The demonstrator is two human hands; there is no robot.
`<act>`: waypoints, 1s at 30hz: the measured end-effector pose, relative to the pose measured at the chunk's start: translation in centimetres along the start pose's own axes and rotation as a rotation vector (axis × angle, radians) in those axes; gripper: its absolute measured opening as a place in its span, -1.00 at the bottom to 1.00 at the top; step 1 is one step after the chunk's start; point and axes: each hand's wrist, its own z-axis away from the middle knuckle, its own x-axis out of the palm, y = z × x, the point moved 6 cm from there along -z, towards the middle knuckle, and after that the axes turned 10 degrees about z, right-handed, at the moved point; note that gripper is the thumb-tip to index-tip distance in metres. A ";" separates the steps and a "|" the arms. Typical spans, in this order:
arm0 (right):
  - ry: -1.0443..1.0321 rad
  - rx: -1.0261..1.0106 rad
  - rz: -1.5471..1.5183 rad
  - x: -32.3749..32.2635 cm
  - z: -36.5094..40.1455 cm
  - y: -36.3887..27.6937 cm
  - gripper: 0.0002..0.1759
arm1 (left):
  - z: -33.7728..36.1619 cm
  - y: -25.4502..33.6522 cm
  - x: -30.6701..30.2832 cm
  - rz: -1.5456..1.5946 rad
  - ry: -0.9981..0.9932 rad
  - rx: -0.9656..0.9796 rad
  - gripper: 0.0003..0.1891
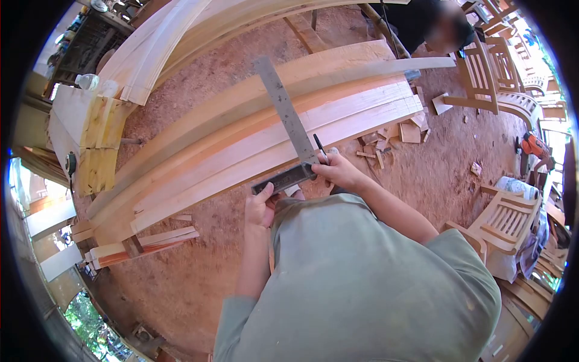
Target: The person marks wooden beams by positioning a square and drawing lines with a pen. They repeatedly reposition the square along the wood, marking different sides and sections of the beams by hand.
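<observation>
A try square with a dark stock and a long grey metal blade (pixel 283 108) lies over the planks in front of me. My left hand (pixel 260 209) grips the left end of the stock, thumb on top. At the corner where stock meets blade, my right hand (pixel 339 171) is closed on the square. A black pen (pixel 319 146) sticks up from between the fingers of that same hand. Under the blade run several long pale planks (pixel 362 111), side by side, and a thicker curved beam (pixel 235 105) behind them.
Wood offcuts (pixel 410 132) litter the dirt floor at right. Wooden chairs (pixel 503 220) stand farther right, near an orange power tool (pixel 534 145). Another person (pixel 416 27) is at the top right. More timber (pixel 157 51) rests at upper left, with a tape measure (pixel 71 161) near it.
</observation>
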 end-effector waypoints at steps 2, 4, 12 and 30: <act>0.001 -0.012 -0.008 -0.3 -0.7 1.2 -0.71 | -0.8 -0.1 0.1 0.071 -0.011 -0.051 -0.62; 0.001 -0.030 -0.019 -0.5 -1.0 0.9 -0.70 | -0.6 0.1 1.5 0.071 -0.016 -0.032 -0.63; 0.009 -0.005 -0.027 -1.1 -1.1 0.4 -0.73 | -1.7 0.2 2.0 0.102 0.024 -0.054 -0.66; 0.049 0.024 -0.148 -1.0 -0.8 0.3 -0.77 | -1.7 1.0 2.9 -0.053 0.011 -0.095 -0.68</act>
